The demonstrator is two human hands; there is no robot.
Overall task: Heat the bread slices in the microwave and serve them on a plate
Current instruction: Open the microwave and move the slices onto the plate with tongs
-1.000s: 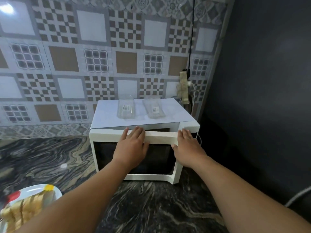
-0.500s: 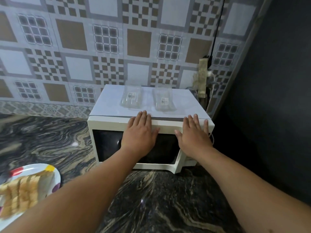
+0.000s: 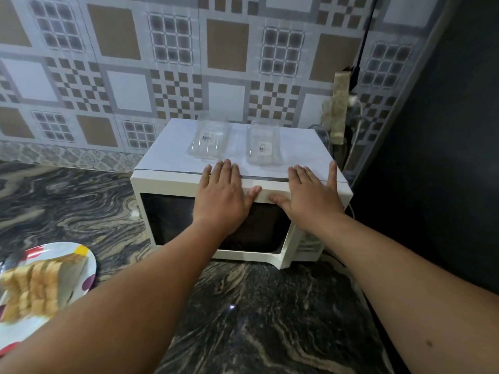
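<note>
While both palms lie flat against the upper front edge of the white microwave, the door looks shut or very nearly so. The left hand and right hand sit side by side, thumbs almost meeting, fingers straight and spread, gripping nothing. To finish this step well, I judge that even pressure from both palms should seat the door without sliding the boxy, smooth-sided oven backward on the glossy, swirled dark stone counter. On top of the microwave, just beyond the fingertips, stand two clear, thin plastic containers that a jolt could shift. Well left of the microwave and nearer the viewer, toasted-looking bread slices are stacked on a round white plate with coloured spots. Behind the microwave rises a geometric tiled wall.
</note>
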